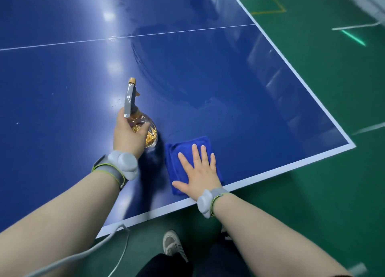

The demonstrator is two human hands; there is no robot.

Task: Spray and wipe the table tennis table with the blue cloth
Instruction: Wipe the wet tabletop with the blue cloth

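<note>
The blue table tennis table fills most of the view, with a white edge line and a thin white centre line. Curved wet streaks mark its surface beyond the cloth. My left hand grips a clear spray bottle with a grey trigger head and amber contents; its base rests on or just above the table. To its right lies the folded blue cloth near the table's front edge. My right hand presses flat on the cloth, fingers spread.
Green floor with white and yellow lines surrounds the table's right and near sides. The table corner is at right. A grey cable hangs below the front edge, and my shoe stands on the floor.
</note>
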